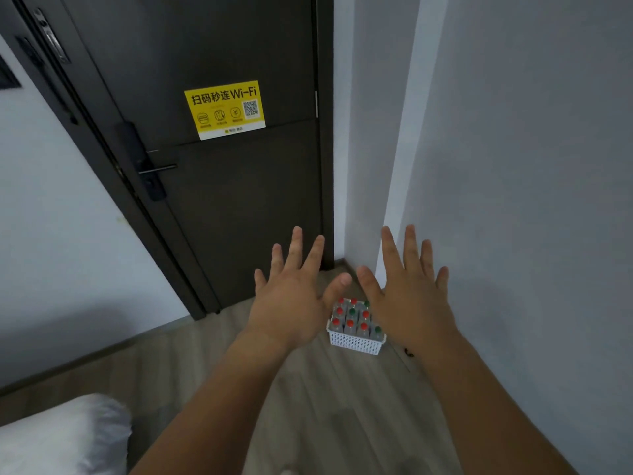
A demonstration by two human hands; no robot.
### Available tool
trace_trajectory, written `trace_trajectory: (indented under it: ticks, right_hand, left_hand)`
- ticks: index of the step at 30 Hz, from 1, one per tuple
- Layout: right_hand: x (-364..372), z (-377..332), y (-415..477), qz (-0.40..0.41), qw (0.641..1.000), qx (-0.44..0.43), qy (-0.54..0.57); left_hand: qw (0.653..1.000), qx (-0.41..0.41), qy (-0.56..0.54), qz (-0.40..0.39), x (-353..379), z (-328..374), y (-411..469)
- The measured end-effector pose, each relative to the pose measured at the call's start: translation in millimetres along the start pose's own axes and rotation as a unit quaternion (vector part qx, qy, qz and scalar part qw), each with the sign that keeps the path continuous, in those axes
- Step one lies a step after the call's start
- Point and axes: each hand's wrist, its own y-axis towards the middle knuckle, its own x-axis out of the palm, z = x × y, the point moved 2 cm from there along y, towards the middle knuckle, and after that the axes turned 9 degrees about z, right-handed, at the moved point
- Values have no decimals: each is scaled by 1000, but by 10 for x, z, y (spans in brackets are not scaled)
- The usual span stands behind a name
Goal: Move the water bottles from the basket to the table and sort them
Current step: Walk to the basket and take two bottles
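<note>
While my left hand (pixel 291 303) and right hand (pixel 411 299) hover spread and empty, the white basket (pixel 356 344) packed with water bottles (pixel 349 324) looks heavy; I'd grip both end rims.

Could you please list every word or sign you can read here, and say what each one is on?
"扫码秒连Wi-Fi": headline of the yellow sticker on the dark door.
The QR code at the sticker's right: a code, no words.
Captions under its three icons and the print on its white bottom strip: too small to read.
Labels on the water bottles in the white basket: too small to read.
</note>
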Motion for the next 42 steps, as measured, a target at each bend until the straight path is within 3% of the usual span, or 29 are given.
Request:
trace_trajectory:
  ticks: [19, 29, 42]
  right_hand:
    - [1123, 120, 2491, -26, 992, 109, -53]
    - [1959, 806, 3032, -69, 990, 106, -68]
    - [4404, 2170, 2882, -101, 990, 80, -56]
  left_hand:
    - [987, 87, -24, -130, 1174, -574, 3101]
    - [983, 98, -20, -154, 2252, -543, 3602]
    - [975, 112, -20, -192, 4930, -912, 3553]
